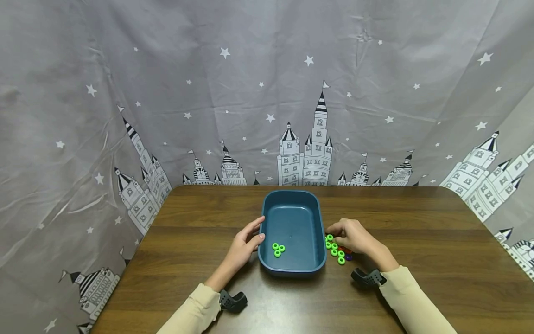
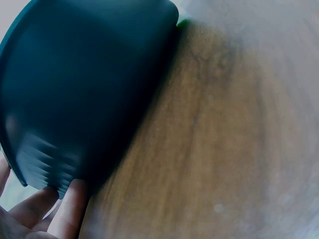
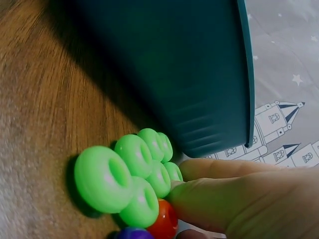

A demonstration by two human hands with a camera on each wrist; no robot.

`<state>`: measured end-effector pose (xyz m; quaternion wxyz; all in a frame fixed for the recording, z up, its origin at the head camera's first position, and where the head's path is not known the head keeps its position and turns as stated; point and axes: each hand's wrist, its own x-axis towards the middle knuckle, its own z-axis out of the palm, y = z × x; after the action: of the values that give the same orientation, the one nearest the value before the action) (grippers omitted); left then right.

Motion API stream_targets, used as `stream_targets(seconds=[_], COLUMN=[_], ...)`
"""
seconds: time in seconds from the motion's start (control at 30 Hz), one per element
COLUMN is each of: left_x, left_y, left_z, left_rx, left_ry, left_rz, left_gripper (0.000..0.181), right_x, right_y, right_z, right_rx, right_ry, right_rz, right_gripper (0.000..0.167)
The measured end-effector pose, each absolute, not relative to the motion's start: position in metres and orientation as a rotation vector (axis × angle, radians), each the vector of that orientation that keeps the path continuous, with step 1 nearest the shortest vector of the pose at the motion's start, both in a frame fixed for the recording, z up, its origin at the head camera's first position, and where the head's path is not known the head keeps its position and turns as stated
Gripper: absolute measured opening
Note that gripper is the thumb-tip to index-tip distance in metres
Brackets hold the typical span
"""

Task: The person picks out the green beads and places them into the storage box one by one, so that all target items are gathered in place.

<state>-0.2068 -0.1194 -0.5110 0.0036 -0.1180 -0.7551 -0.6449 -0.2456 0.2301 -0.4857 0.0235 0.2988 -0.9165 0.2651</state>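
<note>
A dark teal plastic bin [image 1: 292, 270] stands on the table with a few green ring-shaped beads [image 1: 277, 253] inside, near its front left. My left hand [image 1: 243, 244] touches the bin's left wall, fingers extended; its fingertips [image 2: 73, 199] rest against the ridged part below the rim. Right of the bin, my right hand [image 1: 354, 236] reaches down over a pile of beads. Its thumb and forefinger are at a green bead [image 3: 173, 171] on the pile's edge; whether they pinch it is unclear. Red [image 3: 164, 221] and purple [image 3: 134, 234] beads lie partly hidden under the hand.
Several loose green beads [image 1: 341, 261] lie close against the bin's right side. The brown wooden table [image 1: 200, 208] extends to both sides. Behind it hangs a grey curtain [image 1: 250, 106] printed with castles and stars. Each wrist wears a black strap mount [image 1: 233, 301].
</note>
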Motion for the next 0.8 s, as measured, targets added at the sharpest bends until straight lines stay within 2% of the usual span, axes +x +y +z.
stream_targets(seconds=[0.23, 0.53, 0.8], left_x=[-0.2078, -0.2078, -0.2074], left_y=[-0.1193, -0.12, -0.1198], left_z=[-0.5122, -0.5117, -0.5119], left_rx=[-0.377, -0.386, -0.378], left_ry=[-2.355, -2.365, -2.365], left_rz=[-2.035, -2.028, -2.031], left_gripper=[0.049, 0.049, 0.049], right_x=[-0.2467, -0.2471, -0.2468], right_y=[0.2319, 0.2311, 0.2303], right_z=[-0.4877, -0.487, -0.4871], right_rx=[0.963, 0.888, 0.895], right_ry=[-2.808, -2.857, -2.859], right_rz=[0.805, 0.769, 0.81], right_gripper=[0.019, 0.014, 0.02])
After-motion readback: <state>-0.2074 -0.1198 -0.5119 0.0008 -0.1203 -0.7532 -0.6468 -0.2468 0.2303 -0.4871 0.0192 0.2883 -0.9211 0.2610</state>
